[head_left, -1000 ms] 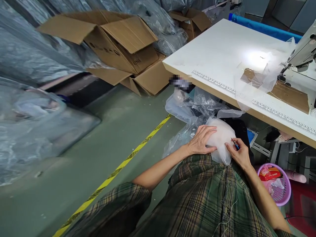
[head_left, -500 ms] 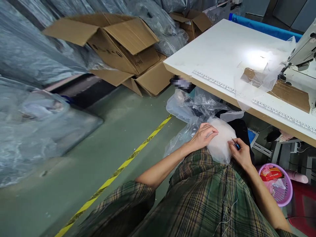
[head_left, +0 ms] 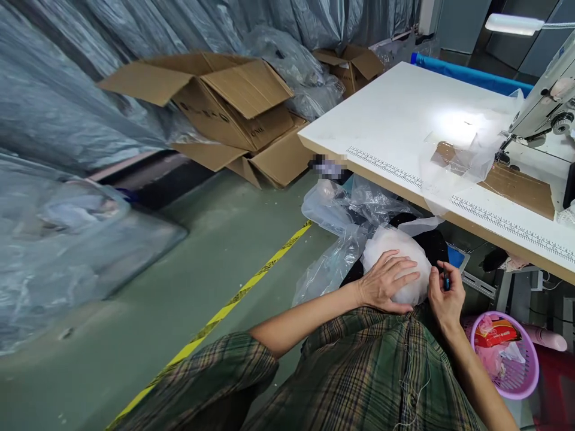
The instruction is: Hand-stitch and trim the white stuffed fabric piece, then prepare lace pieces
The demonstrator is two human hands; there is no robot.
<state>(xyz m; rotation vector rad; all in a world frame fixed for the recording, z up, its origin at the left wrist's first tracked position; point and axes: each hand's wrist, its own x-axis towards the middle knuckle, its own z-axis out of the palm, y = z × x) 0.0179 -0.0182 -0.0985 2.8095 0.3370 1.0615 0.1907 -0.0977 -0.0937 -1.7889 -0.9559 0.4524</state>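
Observation:
A bunched piece of sheer white fabric [head_left: 398, 251] lies on my lap. My left hand [head_left: 390, 280] rests on it with the fingers spread and the palm down. At the fabric's right edge, my right hand [head_left: 447, 293] is closed around small blue-and-black thread snips [head_left: 446, 280]; most of the tool is hidden by the fingers. The thumb and fingertips of that hand are close to the fabric, and I cannot tell whether they pinch it.
A white sewing table [head_left: 386, 114] with a sewing machine [head_left: 543, 102] stands ahead to the right, sheer fabric [head_left: 467, 161] by its needle. Clear plastic [head_left: 335, 263] hangs by my left knee. A purple basket [head_left: 530, 371] sits right; open cardboard boxes [head_left: 238, 126] lie left.
My left hand has gone from gripping the fabric's upper left side to lying flat across it. My right hand has turned upward, with the snips now more upright. The view has tilted slightly up.

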